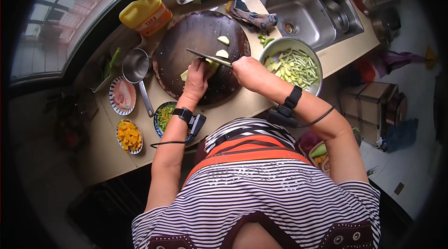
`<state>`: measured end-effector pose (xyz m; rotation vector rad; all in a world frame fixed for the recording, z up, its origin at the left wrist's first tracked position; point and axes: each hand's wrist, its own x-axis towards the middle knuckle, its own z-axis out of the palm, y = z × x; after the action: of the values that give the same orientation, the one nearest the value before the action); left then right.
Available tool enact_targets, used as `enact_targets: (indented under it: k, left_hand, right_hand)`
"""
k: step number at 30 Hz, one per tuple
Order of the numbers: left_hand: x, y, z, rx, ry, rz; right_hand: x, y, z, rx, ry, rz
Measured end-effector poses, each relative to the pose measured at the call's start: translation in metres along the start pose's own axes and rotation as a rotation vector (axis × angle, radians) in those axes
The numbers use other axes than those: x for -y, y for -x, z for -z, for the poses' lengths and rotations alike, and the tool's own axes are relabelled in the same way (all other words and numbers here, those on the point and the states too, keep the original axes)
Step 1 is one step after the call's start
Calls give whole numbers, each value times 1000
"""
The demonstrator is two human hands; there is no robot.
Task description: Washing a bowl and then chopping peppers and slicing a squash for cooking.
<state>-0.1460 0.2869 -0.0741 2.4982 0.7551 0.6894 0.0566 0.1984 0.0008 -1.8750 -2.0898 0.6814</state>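
A round, dark chopping board point(196, 35) lies on the counter in front of me. My right hand point(246, 70) grips a kitchen knife point(204, 56), its blade pointing left across the board. Under and beside the blade, my left hand point(196, 79) presses with curled fingers on pale green vegetable pieces point(211, 65), partly hidden by the fingers. Two cut pieces, a half-round slice point(223, 40) and another point(222, 54), lie farther back on the board. Right of my right hand stands a metal bowl point(319, 74) holding cut green stalks point(300, 63) and pale green slices point(280, 70).
Left of the board are a metal ladle point(135, 65), a plate of raw meat point(122, 97), a dish of orange chunks point(129, 136) and a bowl of chopped greens point(166, 116). A yellow pump bottle point(147, 11), a cloth point(252, 14) and the sink point(297, 7) are behind.
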Motion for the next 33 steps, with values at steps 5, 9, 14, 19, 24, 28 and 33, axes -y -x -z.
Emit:
enact_targets:
  k: [5,9,14,19,24,28,33]
  left_hand:
    - [0,1,-5,7,31,25]
    - [-3,0,-4,-29,29,-11]
    - [-4,4,-3,-62,51,23]
    - [4,3,12,-74,42,-10]
    - [-5,-5,-3,-55,52,10]
    - [-3,2,-6,-106,72,5]
    - [11,11,3,-65,16,23]
  right_hand:
    - [-3,-13,-23,37,61,-24]
    - [-20,-26,-41,-89,14,2]
    - [-11,-17,-23,-33,13,30]
    - [9,-7,1,83,16,-26]
    - [-16,-21,-46,-71,19,-47]
    - [-16,-30,-47,-101,-36,-5]
    - [6,-16,-16,3,-13,-33]
